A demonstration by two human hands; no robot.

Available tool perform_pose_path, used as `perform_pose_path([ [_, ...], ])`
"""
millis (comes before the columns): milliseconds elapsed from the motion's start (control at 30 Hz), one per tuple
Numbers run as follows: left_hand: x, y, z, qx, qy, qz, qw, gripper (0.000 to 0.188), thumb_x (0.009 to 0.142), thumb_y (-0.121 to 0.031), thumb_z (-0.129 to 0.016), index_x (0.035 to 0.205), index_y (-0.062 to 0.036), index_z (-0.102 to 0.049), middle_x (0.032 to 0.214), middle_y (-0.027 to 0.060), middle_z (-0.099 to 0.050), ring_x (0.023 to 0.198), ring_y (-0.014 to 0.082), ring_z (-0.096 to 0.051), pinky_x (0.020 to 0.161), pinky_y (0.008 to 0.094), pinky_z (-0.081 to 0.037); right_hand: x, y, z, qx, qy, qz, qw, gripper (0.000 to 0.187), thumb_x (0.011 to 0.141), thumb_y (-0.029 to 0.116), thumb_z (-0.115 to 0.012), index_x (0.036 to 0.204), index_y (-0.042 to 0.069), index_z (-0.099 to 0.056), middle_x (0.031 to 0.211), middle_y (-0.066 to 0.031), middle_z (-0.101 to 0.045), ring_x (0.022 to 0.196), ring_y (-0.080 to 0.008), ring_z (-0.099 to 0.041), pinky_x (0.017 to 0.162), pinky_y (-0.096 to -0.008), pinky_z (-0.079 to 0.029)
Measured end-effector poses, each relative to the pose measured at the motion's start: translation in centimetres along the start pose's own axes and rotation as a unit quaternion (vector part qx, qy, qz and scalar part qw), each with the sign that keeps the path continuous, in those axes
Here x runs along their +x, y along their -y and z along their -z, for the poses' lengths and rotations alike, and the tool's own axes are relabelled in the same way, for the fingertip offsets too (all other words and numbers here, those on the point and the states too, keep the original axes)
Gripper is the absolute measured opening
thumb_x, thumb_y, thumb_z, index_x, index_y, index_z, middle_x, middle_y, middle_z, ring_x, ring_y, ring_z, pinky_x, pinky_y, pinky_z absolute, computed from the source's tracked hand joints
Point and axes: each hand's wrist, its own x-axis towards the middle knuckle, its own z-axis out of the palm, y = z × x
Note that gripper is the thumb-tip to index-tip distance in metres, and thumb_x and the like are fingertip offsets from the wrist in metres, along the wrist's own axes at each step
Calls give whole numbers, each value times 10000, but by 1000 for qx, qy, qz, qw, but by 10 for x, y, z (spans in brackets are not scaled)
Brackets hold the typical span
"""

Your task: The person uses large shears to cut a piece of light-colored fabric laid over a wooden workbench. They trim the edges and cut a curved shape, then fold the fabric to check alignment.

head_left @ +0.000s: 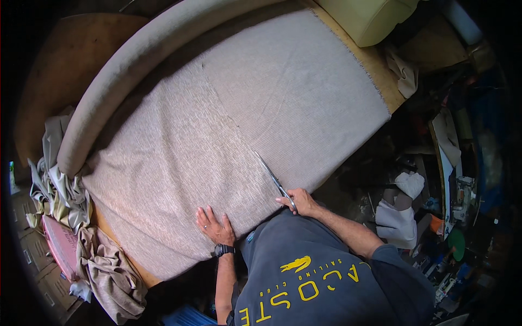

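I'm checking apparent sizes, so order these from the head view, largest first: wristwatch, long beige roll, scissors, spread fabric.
Spread fabric
Long beige roll
Scissors
Wristwatch

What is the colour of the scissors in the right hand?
The scissors are silver-grey; the head view shows them best.

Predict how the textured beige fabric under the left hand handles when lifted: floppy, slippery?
The textured beige fabric is probably floppy, given its soft wrinkles. It likely won't slip much in a grip, as its weave looks coarse.
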Motion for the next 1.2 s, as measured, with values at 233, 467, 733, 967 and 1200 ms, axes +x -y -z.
perform_pose_path([
  [233,88,0,9,-106,0,-8,994,519,809,-205,-669,1273,-30,-516,1407,204,-419,1314,374,-380,1083,495,-282,21,16,2,13,14,36,999,537,890,554,-586,751,35,-594,570,-30,-554,498,-130,-533,511,-315,-427],
  [467,268,-27,-9,-83,-47,-86,992,570,852,-251,-647,1354,-63,-456,1452,196,-373,1349,378,-340,1105,497,-270,21,16,0,-8,-22,35,999,491,887,487,-633,677,46,-580,549,-16,-546,512,-106,-526,520,-296,-440],
  [733,318,32,-44,78,12,-5,997,638,933,-442,-480,1461,-113,-342,1537,153,-256,1422,327,-225,1162,496,-121,41,39,9,36,28,25,999,520,881,540,-615,775,32,-576,552,-13,-511,518,-117,-503,521,-321,-419],
  [967,320,26,-39,69,-5,-25,997,617,937,-423,-479,1459,-121,-352,1540,135,-254,1427,303,-220,1170,489,-100,39,51,11,14,0,15,1000,492,884,490,-639,733,27,-568,527,-10,-482,511,-114,-491,511,-325,-406],
  [1200,323,26,-39,77,-3,-25,997,622,933,-425,-489,1459,-121,-353,1539,129,-260,1427,296,-221,1170,488,-112,57,64,16,15,6,27,999,434,889,415,-667,719,31,-557,521,-5,-483,493,-100,-475,494,-302,-397],
])
